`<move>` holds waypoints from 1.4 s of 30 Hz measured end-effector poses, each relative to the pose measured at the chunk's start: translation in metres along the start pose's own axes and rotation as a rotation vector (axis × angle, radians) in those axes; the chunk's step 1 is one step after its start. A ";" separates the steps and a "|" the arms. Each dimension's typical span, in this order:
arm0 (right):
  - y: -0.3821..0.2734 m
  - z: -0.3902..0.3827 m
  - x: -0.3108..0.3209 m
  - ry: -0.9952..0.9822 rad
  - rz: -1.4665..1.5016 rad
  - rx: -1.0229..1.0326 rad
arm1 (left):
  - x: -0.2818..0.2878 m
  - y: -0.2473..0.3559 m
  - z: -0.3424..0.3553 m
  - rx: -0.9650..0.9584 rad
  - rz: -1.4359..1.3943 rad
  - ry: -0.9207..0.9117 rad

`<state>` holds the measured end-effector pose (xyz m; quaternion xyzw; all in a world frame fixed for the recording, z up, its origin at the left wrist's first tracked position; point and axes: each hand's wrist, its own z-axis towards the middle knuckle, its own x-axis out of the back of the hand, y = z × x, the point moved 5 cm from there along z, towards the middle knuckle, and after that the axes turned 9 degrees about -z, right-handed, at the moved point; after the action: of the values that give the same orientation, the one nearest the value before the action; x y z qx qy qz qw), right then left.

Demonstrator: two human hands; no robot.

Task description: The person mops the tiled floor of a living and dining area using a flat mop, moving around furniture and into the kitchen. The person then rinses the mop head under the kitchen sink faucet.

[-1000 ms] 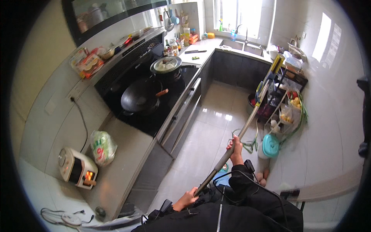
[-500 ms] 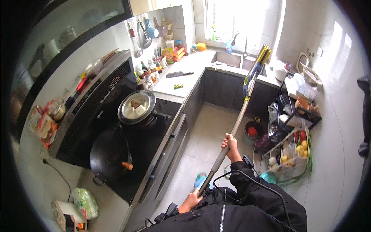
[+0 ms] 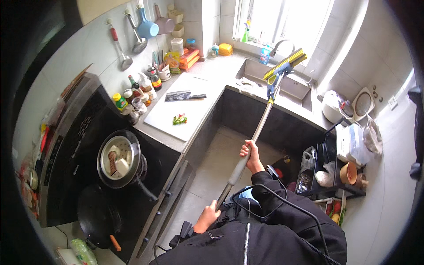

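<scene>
A long-handled sponge mop (image 3: pixel 261 124) slants up and away from me. Its yellow and blue head is raised in front of the sink (image 3: pixel 302 92), below the window. My right hand (image 3: pixel 252 157) is wrapped round the grey grip partway along the handle. Lower down, close to my body, my left hand (image 3: pixel 207 217) grips the darker end of the same handle. Both hands are closed. Black sleeves cover my forearms, and a black cable loops across the right one.
At left, a pot (image 3: pixel 119 157) and a black wok (image 3: pixel 98 216) sit on the stove. A knife (image 3: pixel 185 96) and chopped peppers lie on a white cutting board (image 3: pixel 160 115). To the right stands a black rack (image 3: pixel 329 192) holding containers. A rice cooker (image 3: pixel 332 104) stands beside the sink.
My view has turned and moved closer to the sink and counter. The mop stays in both hands, and its head now stands before the sink with its yellow edge turned more sideways.
</scene>
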<state>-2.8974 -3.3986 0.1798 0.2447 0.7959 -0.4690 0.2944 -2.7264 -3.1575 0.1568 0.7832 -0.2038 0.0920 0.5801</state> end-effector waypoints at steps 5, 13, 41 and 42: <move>-0.052 0.092 0.048 0.007 0.053 -0.078 | -0.030 0.031 0.098 0.027 -0.023 0.030; -0.122 0.197 0.125 0.068 0.125 -0.331 | -0.096 0.102 0.211 0.151 -0.042 0.062; -0.095 0.215 0.106 0.472 -0.235 -0.385 | -0.076 0.146 0.318 0.332 0.161 0.197; -0.096 0.215 0.102 0.485 -0.252 -0.365 | -0.076 0.149 0.324 0.357 0.196 0.192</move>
<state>-2.9823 -3.6202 0.0830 0.1918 0.9379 -0.2793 0.0747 -2.8876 -3.4846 0.1568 0.8375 -0.2032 0.2568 0.4375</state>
